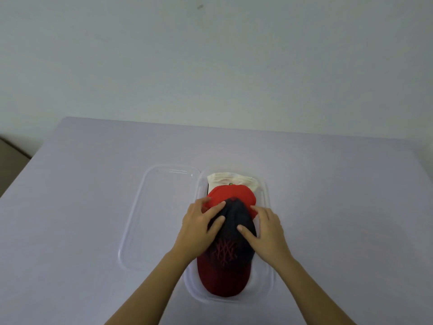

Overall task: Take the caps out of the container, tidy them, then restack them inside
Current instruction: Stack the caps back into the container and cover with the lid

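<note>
Caps, three of them, nested inside the clear container (pixel 266 266) on the grey table (pixel 93 184): cream cap (pixel 234 179) at the far end, red cap (pixel 230 193) overlapping it, dark cap (pixel 232 245) with the maroon brim uppermost and nearest; lid (pixel 159 219) off, flat on the table just beside the container's left wall.

Left hand (pixel 199 228) and right hand (pixel 268 228) both laid on the dark cap's crown, one to each flank; fingers spread and fairly straight, pressing rather than clutching; nothing pinched, nothing lifted; fingertips of the left reaching onto the red cap's edge.

Hard to place in the task from this alone; readable either way. If at the outset: lid removal done, all else left, namely lifting out the three, tidying, restacking. If at the close: removal and tidying done, seating of the last cap under way, only a final press and perhaps the lid left. Leaning towards the second, judging by the even nesting along the container's length and by the flat, settling touch; no certainty, though.
</note>
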A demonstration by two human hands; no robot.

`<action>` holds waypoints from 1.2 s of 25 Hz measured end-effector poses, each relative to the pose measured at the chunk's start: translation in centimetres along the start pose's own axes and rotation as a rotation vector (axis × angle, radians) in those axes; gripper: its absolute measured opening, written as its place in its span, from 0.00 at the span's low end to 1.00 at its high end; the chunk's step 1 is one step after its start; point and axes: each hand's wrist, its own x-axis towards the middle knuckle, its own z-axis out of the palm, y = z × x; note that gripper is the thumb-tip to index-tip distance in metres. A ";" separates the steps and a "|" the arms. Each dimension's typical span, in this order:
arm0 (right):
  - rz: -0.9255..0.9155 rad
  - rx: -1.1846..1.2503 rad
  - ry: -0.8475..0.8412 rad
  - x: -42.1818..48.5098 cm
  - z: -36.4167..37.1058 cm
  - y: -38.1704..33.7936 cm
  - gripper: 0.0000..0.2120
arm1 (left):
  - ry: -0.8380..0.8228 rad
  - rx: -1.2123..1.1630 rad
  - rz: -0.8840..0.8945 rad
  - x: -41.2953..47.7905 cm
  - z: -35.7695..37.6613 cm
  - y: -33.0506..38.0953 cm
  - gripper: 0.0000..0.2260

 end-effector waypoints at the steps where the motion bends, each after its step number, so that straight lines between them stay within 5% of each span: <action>1: -0.007 0.009 0.028 -0.8 -0.1 -0.1 0.39 | 0.083 -0.041 -0.073 -0.2 -0.9 -0.5 0.23; 4: -0.129 -0.078 0.082 -3.2 0.6 -1.0 0.38 | 0.266 -0.051 -0.521 -1.3 -3.4 -4.6 0.30; 6: -0.242 -0.143 0.046 -4.0 1.9 -1.8 0.35 | 0.194 0.013 -0.889 -2.6 -4.8 -8.0 0.43; 9: -0.266 -0.246 -0.018 -4.2 3.8 -1.8 0.36 | 0.001 0.117 -1.082 -4.4 -5.1 -10.4 0.53; 14: -0.222 -0.338 -0.020 -3.7 4.7 -1.0 0.40 | 0.026 0.156 -1.071 -4.6 -5.8 -10.6 0.52; 21: -0.172 -0.240 -0.149 -4.0 3.1 -3.6 0.42 | 0.480 -0.393 -0.859 -4.7 -12.8 -6.3 0.25; 25: -0.104 0.224 -0.093 -3.6 0.1 -8.4 0.39 | 0.605 -0.660 -0.683 -4.1 -16.9 -1.8 0.25; 28: 0.070 0.838 -0.131 -2.2 -4.1 -12.3 0.41 | 0.486 -0.909 -0.584 -3.6 -17.7 1.7 0.22; 30: 0.101 1.039 -0.098 -1.5 -6.9 -12.7 0.45 | 0.334 -0.936 -0.558 -3.9 -16.1 3.9 0.18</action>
